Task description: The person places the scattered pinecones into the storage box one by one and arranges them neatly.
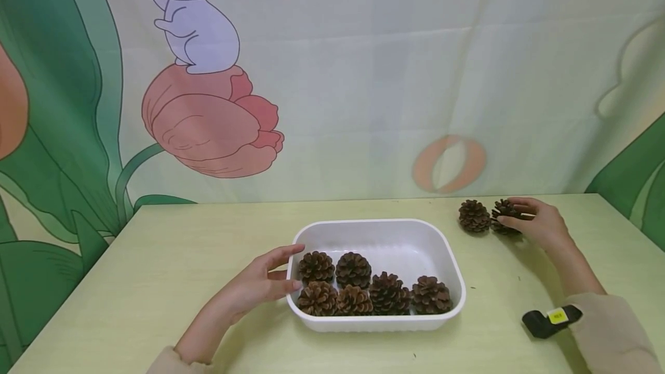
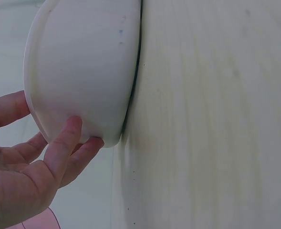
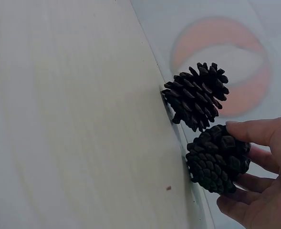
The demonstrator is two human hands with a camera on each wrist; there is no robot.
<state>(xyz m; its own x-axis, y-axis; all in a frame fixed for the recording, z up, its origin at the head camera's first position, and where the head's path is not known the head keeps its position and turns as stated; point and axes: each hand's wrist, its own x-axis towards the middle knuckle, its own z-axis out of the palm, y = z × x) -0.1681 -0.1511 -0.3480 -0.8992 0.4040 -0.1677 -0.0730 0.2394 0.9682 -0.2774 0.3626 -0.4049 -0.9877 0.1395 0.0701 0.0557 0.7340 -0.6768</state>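
Right now your right hand (image 1: 540, 221) sits at the far right of the bench (image 1: 156, 270), its grip wrapped around a pinecone (image 1: 505, 212): the wrist view shows the thumb on top and the fingers (image 3: 254, 183) curled beneath it. That cone rests on the bench, just beside a second cone (image 1: 474, 216), which lies free to its left; whether the two touch is hard to tell. Your left hand (image 1: 260, 284) is at the near left corner of the white tray (image 1: 384, 229), fingers nearly straight, the thumb (image 2: 66, 138) and fingertips pressing against the tray's outer wall rather than clasping it, so that grip is relaxed. Inside the tray lie six more cones (image 1: 374, 293), packed along the near side in two rows, touching one another. A small black device with a yellow label (image 1: 550, 321) is strapped at your right wrist, next to a beige sleeve (image 1: 613, 333).
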